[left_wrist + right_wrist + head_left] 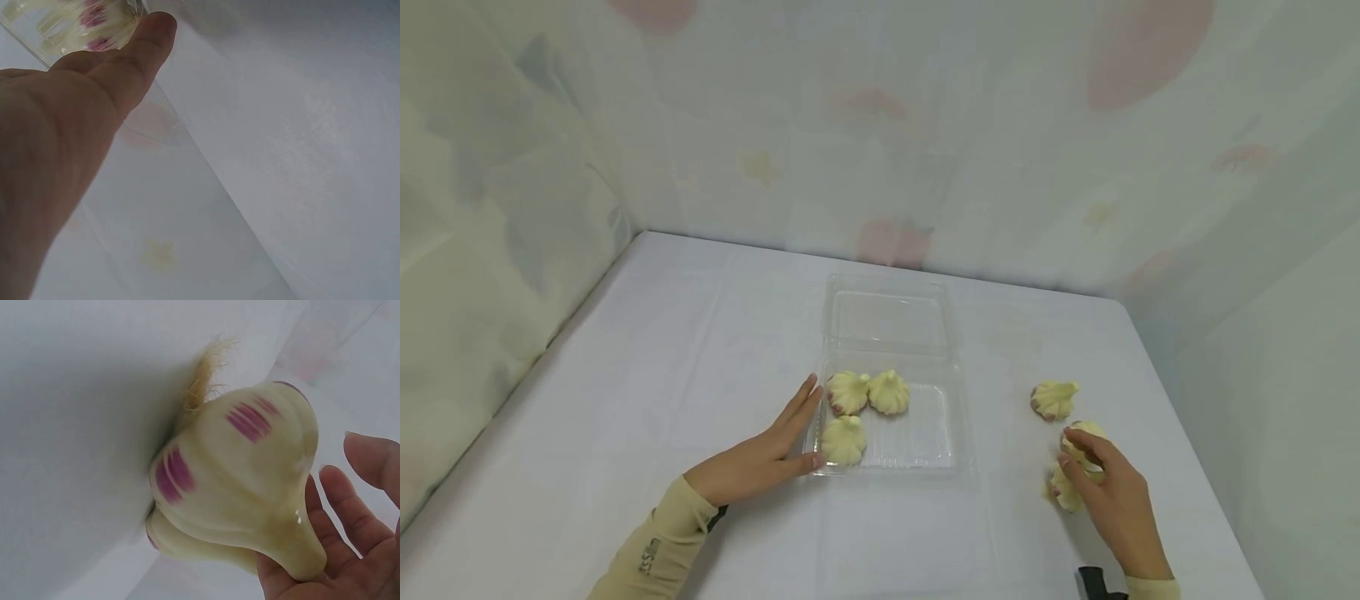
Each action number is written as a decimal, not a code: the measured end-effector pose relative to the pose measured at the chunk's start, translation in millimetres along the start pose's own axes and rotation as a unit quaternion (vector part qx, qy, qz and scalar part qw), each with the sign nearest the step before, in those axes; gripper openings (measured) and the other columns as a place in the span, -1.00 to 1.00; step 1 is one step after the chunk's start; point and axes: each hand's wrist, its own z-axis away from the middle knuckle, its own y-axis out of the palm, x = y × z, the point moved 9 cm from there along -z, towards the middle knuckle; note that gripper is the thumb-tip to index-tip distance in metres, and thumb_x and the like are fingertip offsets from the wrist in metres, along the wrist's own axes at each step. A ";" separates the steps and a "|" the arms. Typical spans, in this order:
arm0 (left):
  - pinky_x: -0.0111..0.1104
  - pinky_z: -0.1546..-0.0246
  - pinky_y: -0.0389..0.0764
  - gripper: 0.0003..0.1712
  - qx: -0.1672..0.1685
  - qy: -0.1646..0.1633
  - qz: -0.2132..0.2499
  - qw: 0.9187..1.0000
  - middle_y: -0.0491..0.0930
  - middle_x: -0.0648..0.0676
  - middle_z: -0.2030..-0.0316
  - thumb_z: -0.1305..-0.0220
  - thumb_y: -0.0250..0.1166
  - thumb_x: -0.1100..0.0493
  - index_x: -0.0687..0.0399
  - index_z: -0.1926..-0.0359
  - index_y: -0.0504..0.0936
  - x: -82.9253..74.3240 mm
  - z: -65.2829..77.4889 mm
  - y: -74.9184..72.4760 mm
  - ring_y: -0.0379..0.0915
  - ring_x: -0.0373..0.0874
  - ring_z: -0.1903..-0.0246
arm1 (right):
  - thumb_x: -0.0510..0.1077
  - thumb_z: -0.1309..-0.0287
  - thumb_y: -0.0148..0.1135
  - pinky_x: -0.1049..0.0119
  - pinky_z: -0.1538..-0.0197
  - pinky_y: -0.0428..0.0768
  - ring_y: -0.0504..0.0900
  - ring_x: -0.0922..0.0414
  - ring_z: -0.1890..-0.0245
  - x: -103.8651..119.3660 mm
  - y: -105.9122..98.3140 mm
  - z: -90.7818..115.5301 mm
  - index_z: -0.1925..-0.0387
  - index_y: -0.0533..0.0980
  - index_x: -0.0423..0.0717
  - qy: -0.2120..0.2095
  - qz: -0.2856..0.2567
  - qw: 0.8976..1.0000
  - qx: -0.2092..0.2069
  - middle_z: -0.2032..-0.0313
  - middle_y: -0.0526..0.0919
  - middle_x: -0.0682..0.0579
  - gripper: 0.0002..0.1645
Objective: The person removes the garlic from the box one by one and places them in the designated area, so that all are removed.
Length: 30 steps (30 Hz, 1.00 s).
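A clear plastic clamshell box (925,429) lies with its lid (891,317) folded back. Three pale garlic bulbs sit in its left part, one of them the front bulb (843,441). My left hand (760,462) rests along the box's left side, fingers straight and thumb at the front corner. On the right, my right hand (1116,500) is over two more bulbs, its fingers loosely bent and the thumb apart from them. In the right wrist view a glossy bulb (244,469) with purple streaks and a root tuft stands before the fingers, partly covering them.
Another garlic bulb (1053,401) lies just beyond the right hand. A white cloth (700,333) covers the table. Patterned curtains (850,125) hang along the back and both sides.
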 end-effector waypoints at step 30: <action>0.17 -0.39 -0.02 0.01 -0.003 -0.001 -0.002 1.000 -0.59 0.03 -0.58 -0.55 0.12 -0.08 0.07 -0.62 -0.37 -1.5 1.2 -0.6 -0.48 0.09 -0.53 | -0.32 -0.36 0.27 0.55 -0.11 0.47 0.57 0.28 -0.08 43.5 -26.5 -18.4 -0.21 0.52 -0.27 -0.045 -0.210 0.976 -0.041 -0.11 0.62 -0.02 -0.59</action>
